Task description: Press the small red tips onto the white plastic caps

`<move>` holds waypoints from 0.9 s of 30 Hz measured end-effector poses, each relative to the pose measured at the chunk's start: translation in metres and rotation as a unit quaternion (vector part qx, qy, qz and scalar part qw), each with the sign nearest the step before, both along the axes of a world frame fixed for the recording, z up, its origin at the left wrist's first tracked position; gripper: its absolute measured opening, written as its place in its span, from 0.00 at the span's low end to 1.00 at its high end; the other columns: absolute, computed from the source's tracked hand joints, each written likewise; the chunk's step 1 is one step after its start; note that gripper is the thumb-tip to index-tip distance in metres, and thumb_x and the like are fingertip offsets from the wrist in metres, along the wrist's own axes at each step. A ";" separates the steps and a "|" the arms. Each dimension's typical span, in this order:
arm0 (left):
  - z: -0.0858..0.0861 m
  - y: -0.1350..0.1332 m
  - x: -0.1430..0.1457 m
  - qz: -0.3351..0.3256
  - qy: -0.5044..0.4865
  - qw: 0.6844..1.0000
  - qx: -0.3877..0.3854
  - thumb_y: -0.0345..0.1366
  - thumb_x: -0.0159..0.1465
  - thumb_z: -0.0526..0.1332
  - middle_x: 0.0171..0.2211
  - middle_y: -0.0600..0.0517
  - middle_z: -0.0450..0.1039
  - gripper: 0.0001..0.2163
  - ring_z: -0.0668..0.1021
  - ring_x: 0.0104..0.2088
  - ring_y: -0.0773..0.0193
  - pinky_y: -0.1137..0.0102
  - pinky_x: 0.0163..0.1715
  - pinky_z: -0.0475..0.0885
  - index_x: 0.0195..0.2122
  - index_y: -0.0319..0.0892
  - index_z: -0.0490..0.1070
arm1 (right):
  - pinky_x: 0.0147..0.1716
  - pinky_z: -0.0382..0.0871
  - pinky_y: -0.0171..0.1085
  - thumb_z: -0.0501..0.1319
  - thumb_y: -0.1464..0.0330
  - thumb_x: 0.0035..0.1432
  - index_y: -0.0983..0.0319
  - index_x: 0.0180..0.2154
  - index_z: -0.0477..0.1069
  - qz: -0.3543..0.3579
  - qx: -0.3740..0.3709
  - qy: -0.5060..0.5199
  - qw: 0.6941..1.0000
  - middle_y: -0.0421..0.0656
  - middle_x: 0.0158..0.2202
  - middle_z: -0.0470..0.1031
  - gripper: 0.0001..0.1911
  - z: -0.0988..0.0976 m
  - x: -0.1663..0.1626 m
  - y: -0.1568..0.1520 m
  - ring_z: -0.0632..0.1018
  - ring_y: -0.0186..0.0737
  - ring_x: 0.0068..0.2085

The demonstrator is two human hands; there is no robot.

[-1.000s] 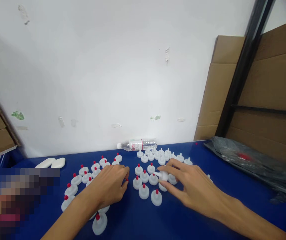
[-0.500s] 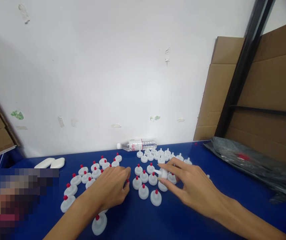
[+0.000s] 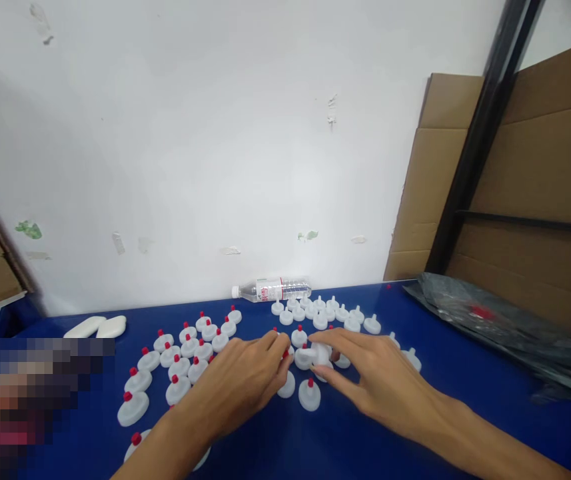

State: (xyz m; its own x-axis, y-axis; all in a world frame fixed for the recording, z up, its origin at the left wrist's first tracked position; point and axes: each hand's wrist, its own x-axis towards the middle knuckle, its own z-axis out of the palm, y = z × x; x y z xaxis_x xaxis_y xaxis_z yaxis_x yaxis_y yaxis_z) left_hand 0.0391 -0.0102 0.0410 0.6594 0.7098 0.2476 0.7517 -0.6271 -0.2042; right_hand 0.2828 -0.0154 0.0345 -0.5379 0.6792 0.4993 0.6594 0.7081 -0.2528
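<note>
Many white plastic nozzle caps stand on the blue table (image 3: 465, 387); those at left and centre carry red tips (image 3: 180, 368), and a group at the back (image 3: 338, 312) has none. My right hand (image 3: 370, 377) pinches a white cap (image 3: 315, 353) lying sideways, its nozzle pointing left. My left hand (image 3: 242, 383) is curled, its fingertips pinching a small red tip (image 3: 286, 354) right next to that nozzle. More red-tipped caps (image 3: 309, 393) stand just below the two hands.
A clear water bottle (image 3: 272, 289) lies on its side at the wall. Two white oblong pieces (image 3: 96, 327) lie at back left. A dark plastic bag (image 3: 505, 327) lies at right, before cardboard sheets (image 3: 540, 167) and a black post. A blurred patch covers the lower left.
My left hand has moved right, from the left group of caps to the cap in my right hand. My right hand has drawn slightly left with the cap.
</note>
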 end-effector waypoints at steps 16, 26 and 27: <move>-0.011 -0.003 0.002 -0.084 -0.042 0.990 0.103 0.27 0.74 0.48 0.39 0.49 0.75 0.08 0.79 0.34 0.61 0.68 0.23 0.68 0.45 0.42 0.65 | 0.51 0.78 0.46 0.61 0.62 0.70 0.57 0.60 0.72 0.019 0.023 0.000 1.000 0.46 0.53 0.80 0.19 -0.004 0.001 -0.001 0.82 0.47 0.51; -0.013 0.002 -0.003 -0.104 -0.032 0.986 0.126 0.27 0.73 0.50 0.38 0.50 0.75 0.07 0.79 0.32 0.61 0.68 0.21 0.67 0.46 0.41 0.66 | 0.52 0.78 0.47 0.62 0.64 0.69 0.58 0.60 0.71 0.018 0.011 -0.015 1.000 0.46 0.54 0.79 0.19 -0.005 0.000 -0.002 0.82 0.47 0.50; -0.014 0.002 -0.003 -0.112 -0.031 0.984 0.136 0.26 0.73 0.51 0.39 0.49 0.75 0.07 0.79 0.32 0.61 0.68 0.20 0.68 0.47 0.41 0.66 | 0.52 0.78 0.48 0.62 0.64 0.69 0.58 0.60 0.72 0.019 0.013 -0.016 1.000 0.46 0.54 0.79 0.19 -0.005 0.000 -0.001 0.82 0.48 0.50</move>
